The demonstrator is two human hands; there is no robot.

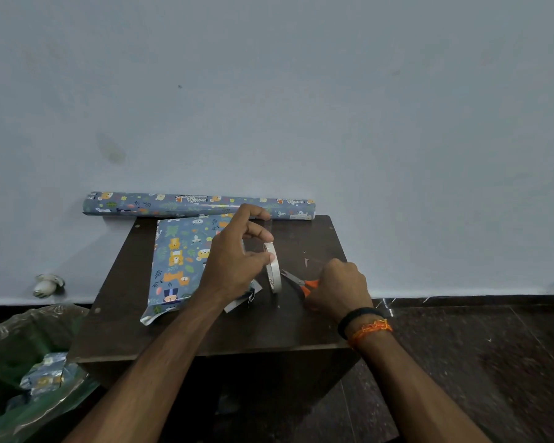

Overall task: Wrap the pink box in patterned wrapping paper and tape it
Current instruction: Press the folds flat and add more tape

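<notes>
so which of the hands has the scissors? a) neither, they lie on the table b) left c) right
c: the right hand grips the orange-handled scissors, while the left hand holds the tape roll upright.

Both forearms are bare from the lower edge of the view right up to the wrists, with no sleeves showing anywhere along them. The left hand (pixel 234 260) has nothing on it: no ring, no watch, no band at the wrist. The right hand (pixel 343 286) is bare as well, but its wrist wears two things side by side. Nearer the hand sits a plain black band (pixel 357 316), smooth and fairly thick. Just behind it, touching it, is an orange thread (pixel 370 329) wound round several times, with a knotted, frayed tuft standing up on top
</notes>
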